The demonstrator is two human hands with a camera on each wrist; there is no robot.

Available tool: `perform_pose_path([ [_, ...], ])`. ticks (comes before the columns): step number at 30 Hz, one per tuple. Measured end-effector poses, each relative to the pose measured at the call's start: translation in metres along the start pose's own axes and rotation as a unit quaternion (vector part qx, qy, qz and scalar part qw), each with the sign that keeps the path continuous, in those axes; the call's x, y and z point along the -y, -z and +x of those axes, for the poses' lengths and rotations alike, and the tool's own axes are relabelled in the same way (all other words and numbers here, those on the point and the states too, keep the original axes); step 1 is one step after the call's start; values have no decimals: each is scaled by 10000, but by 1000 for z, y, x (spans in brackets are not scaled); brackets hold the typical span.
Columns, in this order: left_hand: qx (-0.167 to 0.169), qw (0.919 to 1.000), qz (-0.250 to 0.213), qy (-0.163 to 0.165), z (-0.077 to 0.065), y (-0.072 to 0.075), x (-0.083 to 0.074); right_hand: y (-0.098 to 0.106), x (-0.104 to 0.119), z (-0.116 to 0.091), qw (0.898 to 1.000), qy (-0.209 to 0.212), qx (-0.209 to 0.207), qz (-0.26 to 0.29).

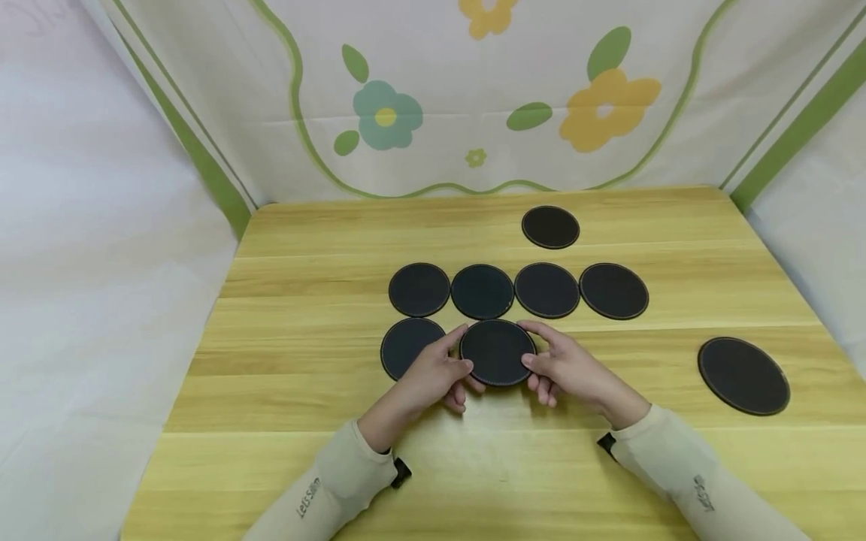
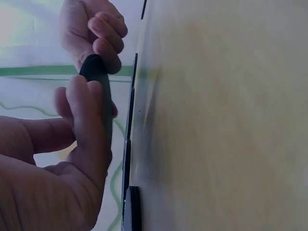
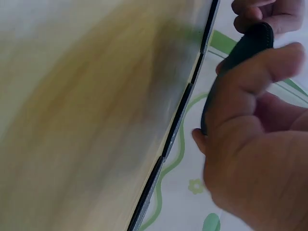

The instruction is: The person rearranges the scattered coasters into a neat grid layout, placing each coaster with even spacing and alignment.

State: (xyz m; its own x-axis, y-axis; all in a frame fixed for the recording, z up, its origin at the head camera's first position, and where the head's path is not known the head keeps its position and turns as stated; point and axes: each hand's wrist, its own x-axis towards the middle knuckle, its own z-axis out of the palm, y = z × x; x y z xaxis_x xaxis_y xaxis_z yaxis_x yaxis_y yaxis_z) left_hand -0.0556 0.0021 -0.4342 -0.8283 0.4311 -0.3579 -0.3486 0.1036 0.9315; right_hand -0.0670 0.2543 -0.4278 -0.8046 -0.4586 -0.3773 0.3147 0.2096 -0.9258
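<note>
Between both hands a round black coaster point(image 1: 497, 353) with a stitched rim is held above the wooden table. My left hand point(image 1: 433, 372) pinches its left edge, thumb on top. On the opposite edge, my right hand point(image 1: 568, 368) grips it with thumb and fingers. The wrist views show the held coaster point(image 2: 98, 77) edge-on and apart from the table. A matching coaster point(image 1: 409, 347) lies partly behind the left hand. Just beyond, a row of coasters lies side by side, among them one coaster point(image 1: 482, 291) directly behind the held one.
One coaster point(image 1: 551, 227) lies alone near the table's far edge, another coaster point(image 1: 743, 376) at the right. The wooden table point(image 1: 284, 338) meets a flower-printed cloth point(image 1: 433, 169) at the back. White cloth walls stand on both sides.
</note>
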Motion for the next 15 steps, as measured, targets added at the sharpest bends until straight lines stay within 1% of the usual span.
perform_pose_path([
  [5,182,9985,379,364,1,-4,5,-1,-1,2,9982,-388,58,-446],
  [8,234,9965,616,515,1,-5,7,-3,-2,4,9966,-423,86,-698],
  [11,184,9948,829,560,1,-4,8,-5,-2,6,9958,-419,114,-802],
  [15,163,9940,959,502,0,-5,6,-5,-3,9,9958,-455,62,-786],
])
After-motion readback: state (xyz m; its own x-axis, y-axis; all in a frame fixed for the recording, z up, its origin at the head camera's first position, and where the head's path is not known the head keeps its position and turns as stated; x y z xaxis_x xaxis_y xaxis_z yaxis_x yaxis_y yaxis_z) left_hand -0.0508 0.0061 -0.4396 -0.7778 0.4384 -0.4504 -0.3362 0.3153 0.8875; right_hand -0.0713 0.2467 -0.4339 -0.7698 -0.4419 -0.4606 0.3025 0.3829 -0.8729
